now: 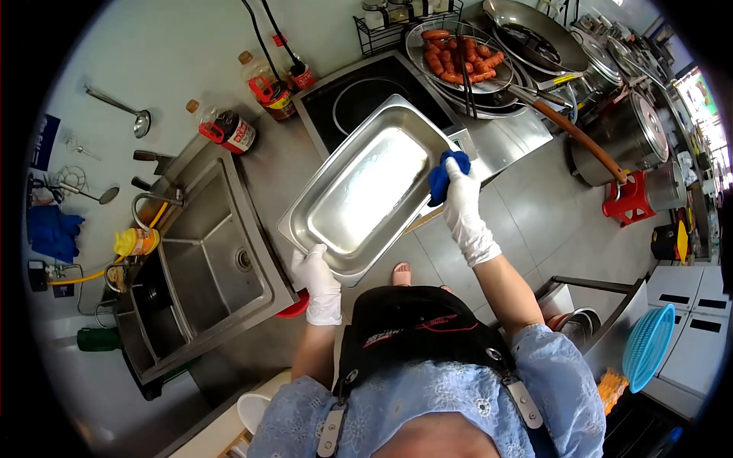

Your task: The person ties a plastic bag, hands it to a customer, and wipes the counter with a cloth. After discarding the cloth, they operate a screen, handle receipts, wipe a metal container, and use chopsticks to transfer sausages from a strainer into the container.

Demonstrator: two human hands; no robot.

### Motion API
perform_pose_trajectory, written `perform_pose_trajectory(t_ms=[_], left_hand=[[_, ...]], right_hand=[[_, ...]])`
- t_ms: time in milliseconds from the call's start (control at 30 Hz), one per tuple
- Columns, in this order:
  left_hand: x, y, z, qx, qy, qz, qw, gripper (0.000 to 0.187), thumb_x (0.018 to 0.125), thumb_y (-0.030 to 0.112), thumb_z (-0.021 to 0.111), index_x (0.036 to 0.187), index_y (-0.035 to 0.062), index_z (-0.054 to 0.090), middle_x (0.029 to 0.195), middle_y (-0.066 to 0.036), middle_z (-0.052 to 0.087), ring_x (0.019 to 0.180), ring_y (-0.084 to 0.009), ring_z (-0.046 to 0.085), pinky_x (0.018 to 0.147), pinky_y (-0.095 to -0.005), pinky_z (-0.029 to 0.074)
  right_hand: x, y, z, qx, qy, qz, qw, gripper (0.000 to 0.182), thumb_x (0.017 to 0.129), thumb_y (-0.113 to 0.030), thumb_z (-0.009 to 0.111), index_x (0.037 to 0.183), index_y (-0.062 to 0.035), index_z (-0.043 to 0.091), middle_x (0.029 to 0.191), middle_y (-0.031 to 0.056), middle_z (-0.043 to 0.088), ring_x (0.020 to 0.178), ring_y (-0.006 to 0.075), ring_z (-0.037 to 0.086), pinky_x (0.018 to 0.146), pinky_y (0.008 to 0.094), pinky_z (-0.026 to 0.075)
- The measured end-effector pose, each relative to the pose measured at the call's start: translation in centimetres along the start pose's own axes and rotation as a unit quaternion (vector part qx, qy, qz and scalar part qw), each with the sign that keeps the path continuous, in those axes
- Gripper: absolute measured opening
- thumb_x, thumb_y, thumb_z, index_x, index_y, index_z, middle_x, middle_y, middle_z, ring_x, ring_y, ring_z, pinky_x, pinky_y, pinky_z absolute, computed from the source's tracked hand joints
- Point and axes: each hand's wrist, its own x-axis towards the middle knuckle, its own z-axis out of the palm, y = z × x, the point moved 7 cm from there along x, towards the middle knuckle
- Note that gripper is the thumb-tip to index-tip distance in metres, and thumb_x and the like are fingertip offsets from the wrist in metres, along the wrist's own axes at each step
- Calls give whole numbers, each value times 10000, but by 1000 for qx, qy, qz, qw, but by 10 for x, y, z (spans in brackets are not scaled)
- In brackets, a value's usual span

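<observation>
A deep rectangular stainless steel pan (366, 183) is held up in front of me, tilted so its bare inside shows. My left hand (314, 278), in a white glove, grips the near left corner of its rim, thumb over the edge. At the right side of the rim, my gloved right hand (462, 198) clutches a blue cloth (443, 179) against the metal. Most of the right fingers are hidden by the cloth and the pan's wall. Behind the pan lies a black induction cooktop (343, 103), partly covered by it.
A double steel sink (206, 252) stands at left. Sauce bottles (229, 131) line the wall. At the back right, a long-handled strainer (496, 84) holds sausages (458, 57), with chopsticks across it. A large pot (622, 141) and a red stool (628, 200) are at right.
</observation>
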Motion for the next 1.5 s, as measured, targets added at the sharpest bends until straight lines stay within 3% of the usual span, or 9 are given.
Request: perform_pose_trajectory(t_ms=[567, 667, 967, 1133, 1200, 1267, 1333, 1367, 1500], left_hand=[[-25, -47, 84, -32, -3, -25, 999, 122, 767, -19, 564, 881, -33, 524, 913, -111, 587, 801, -170, 554, 722, -295, 447], [-40, -47, 89, -40, 5, -64, 997, 193, 764, -26, 562, 954, -45, 537, 953, -119, 588, 832, -203, 560, 749, -306, 450], [-85, -18, 78, 192, -202, -66, 958, 368, 837, 206, 484, 1080, -47, 596, 1058, -110, 598, 959, -222, 558, 845, -357, 431], [-91, -31, 66, 200, -146, -140, 959, 424, 786, 297, 522, 1076, -6, 584, 1085, -110, 567, 984, -236, 525, 844, -355, 419], [-104, -34, 66, 145, -118, -196, 962, 420, 788, 303, 520, 1079, 5, 583, 1075, -104, 568, 979, -235, 525, 837, -356, 424], [-86, -29, 64, 162, -140, -108, 971, 415, 807, 279, 513, 1089, -19, 576, 1086, -116, 562, 963, -239, 531, 886, -361, 395], [-92, -24, 59, 147, -144, -90, 975, 369, 840, 277, 515, 1091, 13, 572, 1074, -87, 566, 963, -211, 525, 854, -340, 407], [-97, -21, 68, 93, -144, -118, 978, 361, 836, 270, 533, 1089, 15, 570, 1066, -79, 571, 964, -211, 531, 856, -344, 414], [-80, -27, 70, -8, -93, -107, 990, 366, 812, 184, 566, 1131, 6, 536, 1128, -124, 560, 1022, -260, 543, 871, -397, 440]], right_hand=[[-143, 71, 4, 43, -16, 77, 996, 406, 861, -22, 597, 1223, 12, 417, 1081, 75, 564, 984, 158, 555, 856, 271, 469], [-125, 40, -17, -114, -45, 20, 992, 451, 833, -10, 620, 1233, 2, 413, 1086, 92, 561, 951, 156, 565, 824, 276, 487], [-126, -141, -262, -133, 173, -111, 970, 339, 834, -114, 628, 1131, 4, 518, 998, 96, 602, 839, 172, 608, 725, 303, 526], [-278, -263, -415, -390, 454, -260, 758, 293, 782, -166, 615, 1038, -27, 593, 973, 110, 612, 871, 170, 597, 788, 292, 475], [-323, -270, -489, -457, 565, -228, 648, 354, 784, -184, 631, 1081, -1, 574, 999, 136, 612, 926, 226, 588, 827, 321, 462], [-336, -264, -548, -459, 548, -164, 680, 464, 773, -238, 667, 1138, 22, 544, 1024, 177, 612, 934, 273, 597, 831, 363, 465], [-332, -245, -587, -722, 518, 8, 459, 697, 720, -295, 732, 1277, 5, 440, 1202, 245, 519, 1099, 400, 495, 934, 445, 411], [-320, -232, -590, -730, 518, 10, 445, 725, 718, -303, 734, 1293, 9, 420, 1266, 269, 451, 1163, 426, 428, 988, 451, 365], [-204, -199, -537, -667, 260, -104, 691, 468, 782, -201, 683, 1160, 36, 539, 1119, 219, 578, 1050, 362, 543, 921, 390, 430]])
